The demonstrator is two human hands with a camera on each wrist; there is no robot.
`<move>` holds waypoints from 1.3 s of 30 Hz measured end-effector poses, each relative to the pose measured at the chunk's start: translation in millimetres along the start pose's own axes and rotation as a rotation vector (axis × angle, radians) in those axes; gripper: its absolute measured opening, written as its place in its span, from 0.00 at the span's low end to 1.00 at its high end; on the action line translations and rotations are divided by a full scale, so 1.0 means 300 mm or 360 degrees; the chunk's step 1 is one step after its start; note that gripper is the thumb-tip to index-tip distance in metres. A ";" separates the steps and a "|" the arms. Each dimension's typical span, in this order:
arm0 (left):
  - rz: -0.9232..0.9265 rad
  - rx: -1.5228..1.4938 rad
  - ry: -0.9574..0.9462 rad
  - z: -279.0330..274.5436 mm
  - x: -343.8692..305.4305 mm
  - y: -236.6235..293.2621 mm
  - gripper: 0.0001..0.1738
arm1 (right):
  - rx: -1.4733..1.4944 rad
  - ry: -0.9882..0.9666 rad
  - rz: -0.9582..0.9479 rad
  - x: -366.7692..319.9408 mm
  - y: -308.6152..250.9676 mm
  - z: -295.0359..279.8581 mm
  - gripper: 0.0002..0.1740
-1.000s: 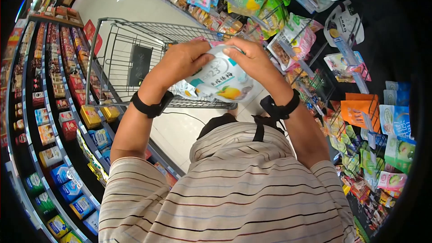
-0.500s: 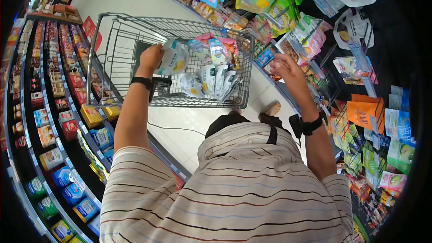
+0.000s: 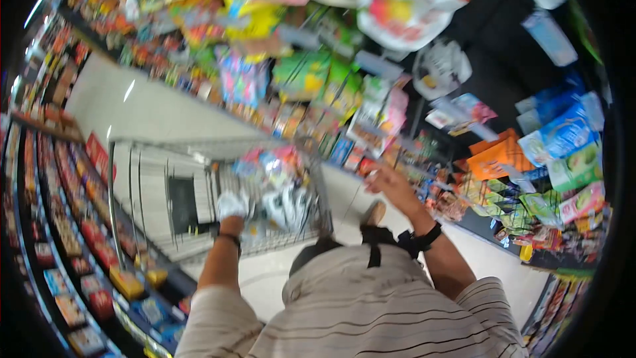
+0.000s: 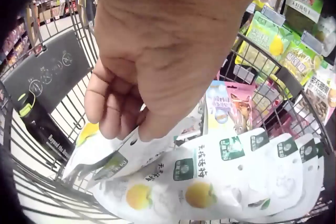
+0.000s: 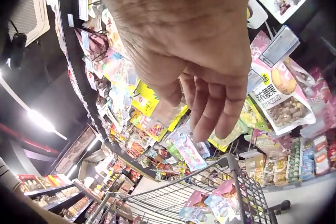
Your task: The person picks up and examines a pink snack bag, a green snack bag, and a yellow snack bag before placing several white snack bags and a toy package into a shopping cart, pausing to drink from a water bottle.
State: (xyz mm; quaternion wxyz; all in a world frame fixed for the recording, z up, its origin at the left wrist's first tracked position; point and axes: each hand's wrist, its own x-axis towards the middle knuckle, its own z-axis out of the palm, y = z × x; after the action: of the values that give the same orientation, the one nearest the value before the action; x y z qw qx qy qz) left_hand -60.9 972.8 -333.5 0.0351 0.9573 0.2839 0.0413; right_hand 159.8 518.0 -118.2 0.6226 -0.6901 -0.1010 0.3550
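Note:
Over the shopping cart (image 3: 323, 185), my left hand (image 4: 157, 71) pinches the top edge of a white snack pouch (image 4: 123, 162). More white pouches (image 4: 275, 174) printed with yellow fruit stand in a row beside it, overlapping one another. Pink and blue bags (image 4: 226, 107) lie behind them in the cart. My right hand (image 3: 392, 189) is raised between the cart and the shelf, holding nothing. In the right wrist view its fingers (image 5: 212, 111) hang loosely curled in front of the hanging snack bags (image 5: 281, 95).
A black bottle (image 4: 44, 129) stands in the cart near its dark panel (image 4: 50, 71). Hooks of bagged snacks (image 3: 301, 76) line the right side. Shelves of boxed goods (image 3: 69, 252) run along the left, with pale aisle floor (image 3: 119, 96) beyond the cart.
Both hands first gripped a white pouch in front of the body. The right hand let go and moved right; the left lowered the pouch into the cart. The head view has since swung toward the shelf.

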 end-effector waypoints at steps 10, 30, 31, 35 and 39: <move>-0.0306 -0.0047 -0.1703 -0.158 -0.026 -0.087 0.27 | 0.0030 -0.0068 -0.0022 0.003 0.003 0.016 0.19; 0.0708 -0.1492 -0.0623 -1.006 0.174 0.971 0.18 | 0.0170 -0.0079 -0.0358 -0.280 -0.375 -0.216 0.19; 0.0728 -0.1545 -0.0630 -0.995 0.167 0.979 0.18 | 0.0139 -0.0043 -0.0422 -0.290 -0.418 -0.235 0.18; 0.0632 -0.1723 -0.0691 -1.053 0.091 1.033 0.18 | 0.0133 0.0095 -0.0713 -0.294 -0.605 -0.323 0.20; 0.0574 -0.1823 -0.0672 -1.021 0.054 1.016 0.17 | 0.0039 0.0322 -0.0960 -0.242 -0.816 -0.377 0.24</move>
State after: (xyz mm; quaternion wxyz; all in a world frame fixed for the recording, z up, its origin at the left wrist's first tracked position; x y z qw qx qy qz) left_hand 87.1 740.0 -0.4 0.5893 0.8070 0.0381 0.0022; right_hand 250.7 436.9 133.1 0.7150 -0.6532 -0.2343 0.0850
